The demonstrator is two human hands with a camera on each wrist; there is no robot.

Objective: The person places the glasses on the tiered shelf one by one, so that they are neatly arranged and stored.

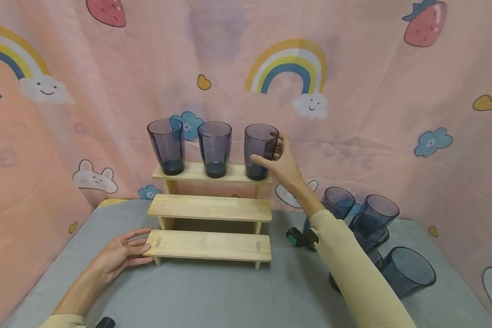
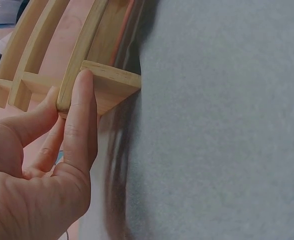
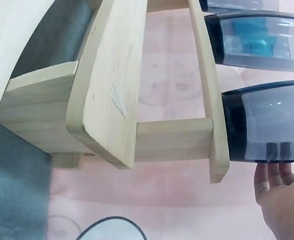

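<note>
Tumblers of smoky violet glass stand upright in a row of three near the middle of the head view, the left one [image 1: 168, 148] and the middle one [image 1: 215, 150] untouched on the top board [image 1: 193, 171] of a three-step wooden stand [image 1: 209, 208]. At the right end of that row, the right hand [image 1: 286, 166] grasps the third tumbler [image 1: 254, 140], thumb across the front and fingers curled round the right side, a grip that looks chosen to leave its neighbour clear. Its base meets the board, or nearly so; I can't tell how much weight the hand bears. The spacing, I'd say, is meant to keep the rims apart. At lower left of the frame, the left hand [image 1: 120, 255] pinches the left end of the lowest board [image 1: 209, 246] between thumb and fingers, presumably to steady the stand while the other arm reaches high. More glasses [image 1: 410, 273] cluster at lower right on the grey cloth [image 1: 213, 296], partly hidden behind the pale yellow sleeve [image 1: 352, 269], perhaps set there to be within the right hand's reach. A pink printed curtain [image 1: 365, 77] fills the upper frame.
</note>
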